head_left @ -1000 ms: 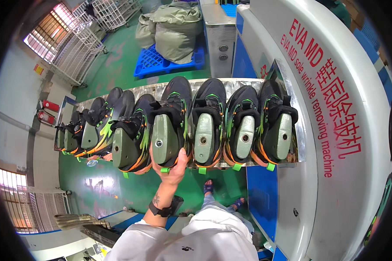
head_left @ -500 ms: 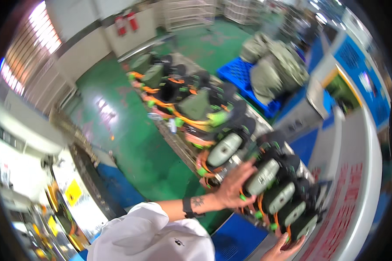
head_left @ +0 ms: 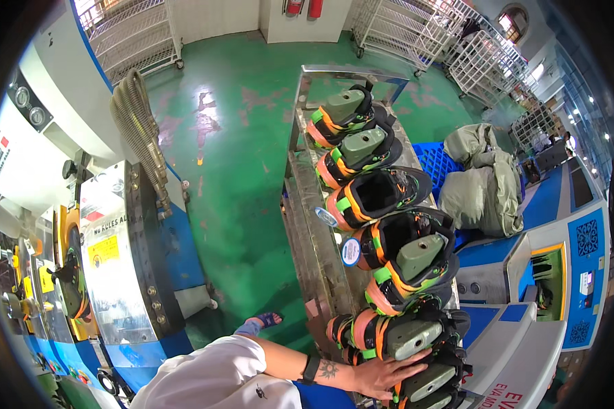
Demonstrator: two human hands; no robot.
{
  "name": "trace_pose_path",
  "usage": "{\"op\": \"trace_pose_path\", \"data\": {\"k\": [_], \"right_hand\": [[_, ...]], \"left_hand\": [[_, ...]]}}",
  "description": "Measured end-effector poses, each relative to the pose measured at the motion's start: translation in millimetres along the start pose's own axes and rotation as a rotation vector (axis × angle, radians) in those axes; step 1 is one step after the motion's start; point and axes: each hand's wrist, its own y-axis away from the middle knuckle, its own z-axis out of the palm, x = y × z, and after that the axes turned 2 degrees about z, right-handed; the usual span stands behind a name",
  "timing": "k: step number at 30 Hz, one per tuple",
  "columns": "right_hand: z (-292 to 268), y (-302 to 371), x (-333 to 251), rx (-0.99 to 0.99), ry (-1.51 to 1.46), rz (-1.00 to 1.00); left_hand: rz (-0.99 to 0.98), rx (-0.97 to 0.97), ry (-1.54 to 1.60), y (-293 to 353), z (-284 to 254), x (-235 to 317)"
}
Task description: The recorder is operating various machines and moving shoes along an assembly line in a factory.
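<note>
My left hand [head_left: 392,375], with a dark band on its wrist, reaches over the near end of a metal rack [head_left: 300,232]. Its fingers are stretched out and spread across a black, orange and green shoe [head_left: 413,339] with a grey-green last in it; the palm's underside is hidden. Just below the fingers is another shoe with a grey-green shoe last [head_left: 431,382]. Farther along the rack stand more such shoes, among them one without a last [head_left: 378,194]. Round white tags hang beside two of them. My right hand is out of sight.
Left of me stands a machine with a metal front [head_left: 116,259] and a ribbed hose [head_left: 140,129]. On the right are a blue crate [head_left: 433,163] with grey-green cloth sacks [head_left: 484,191] and a blue-and-white machine [head_left: 587,238]. White wire carts [head_left: 402,34] stand far back.
The view has swung, so the rack now runs more upright. My left hand has moved nearer to me along the shoes. My right hand, by the nearest shoe before, has left the picture.
</note>
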Motion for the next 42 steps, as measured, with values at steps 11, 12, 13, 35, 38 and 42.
{"op": "trace_pose_path", "data": {"k": [11, 12, 13, 35, 38, 42], "right_hand": [[-7, 6, -8, -0.069, 0.093, -0.010], [-7, 6, -8, -0.079, 0.095, -0.012], [-8, 6, -8, -0.088, 0.103, -0.015], [-31, 3, 27, -0.299, 0.122, 0.006], [-31, 4, 28, -0.223, 0.144, -0.019], [-33, 5, 27, -0.241, 0.230, 0.067]], "left_hand": [[-0.020, -0.120, 0.095, 5, 16, -7], [-0.041, -0.199, 0.152, 5, 18, -9], [-0.060, -0.276, 0.211, 6, 21, -10], [-0.323, -0.489, 0.571, 9, -34, 2], [-0.422, -0.594, 0.673, 6, -45, 1], [-0.450, -0.698, 0.694, 1, -50, 2]]}}
